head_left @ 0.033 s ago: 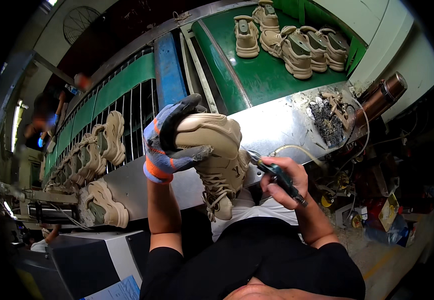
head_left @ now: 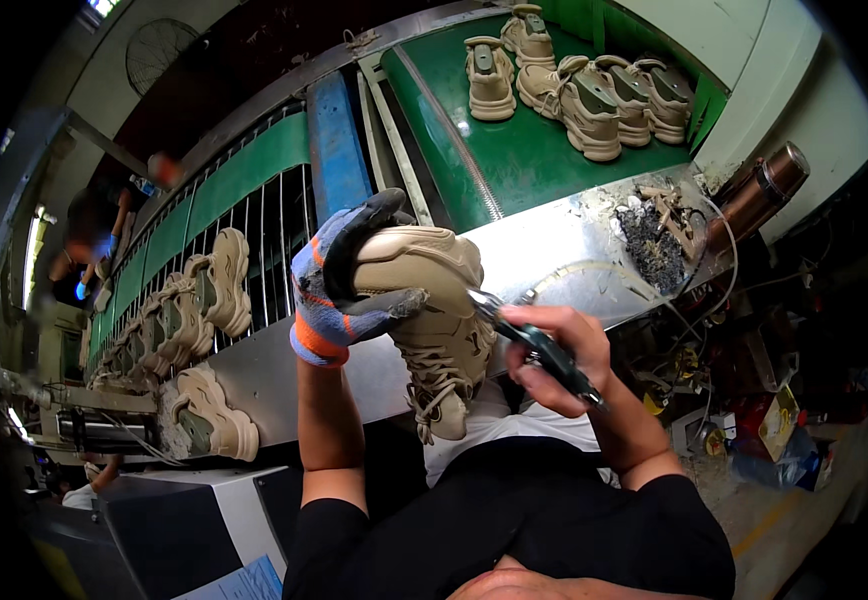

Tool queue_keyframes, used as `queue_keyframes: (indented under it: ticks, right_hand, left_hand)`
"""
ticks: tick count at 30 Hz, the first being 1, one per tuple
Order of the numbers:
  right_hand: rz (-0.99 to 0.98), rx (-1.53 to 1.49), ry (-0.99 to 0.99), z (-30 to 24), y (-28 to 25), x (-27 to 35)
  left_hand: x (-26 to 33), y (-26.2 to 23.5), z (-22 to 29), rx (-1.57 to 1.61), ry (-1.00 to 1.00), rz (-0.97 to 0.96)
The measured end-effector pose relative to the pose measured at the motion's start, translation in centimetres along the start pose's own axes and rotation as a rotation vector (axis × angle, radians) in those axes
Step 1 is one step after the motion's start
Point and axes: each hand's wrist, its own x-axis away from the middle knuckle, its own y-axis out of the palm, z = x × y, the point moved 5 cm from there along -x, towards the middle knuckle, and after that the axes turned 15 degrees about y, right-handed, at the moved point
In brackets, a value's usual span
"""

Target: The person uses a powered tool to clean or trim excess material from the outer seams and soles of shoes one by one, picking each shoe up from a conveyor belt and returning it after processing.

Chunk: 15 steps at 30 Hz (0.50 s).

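Observation:
My left hand (head_left: 359,275), in a blue, orange and black work glove, is closed around the chunky sole end of a beige sneaker (head_left: 444,340). The sneaker is tilted, its laces hanging low toward my lap. In my bare right hand (head_left: 564,355) is a pair of pliers (head_left: 554,360) with dark green handles and a silver tip. That tip points at the sneaker's right side, close to the edge where sole and upper meet. Whether it touches is hard to tell.
A metal ledge (head_left: 544,245) lies ahead, bearing a pale hose (head_left: 594,265) and dark scraps (head_left: 649,250). Several sneakers (head_left: 589,110) stand on the green belt (head_left: 434,150); others line the rack (head_left: 219,280) at left. A copper-coloured flask (head_left: 769,190) leans right. Another person (head_left: 99,225) works far left.
My right hand and the pliers have shifted slightly left and up, bringing the tip nearer the sole edge. My left hand and the sneaker have barely moved.

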Motion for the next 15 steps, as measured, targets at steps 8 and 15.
queue_keyframes:
  ticks: [8, 15]
  right_hand:
    - [0.039, -0.089, -0.002, 0.5, 1.9, -5.8]
    - [0.054, -0.282, 0.111, 6.2, 2.5, -2.6]
  left_hand:
    - [-0.2, -1.2, -2.9, 0.142, -0.028, 0.07]
    - [0.6, -2.2, -5.5, 0.149, -0.03, 0.1]
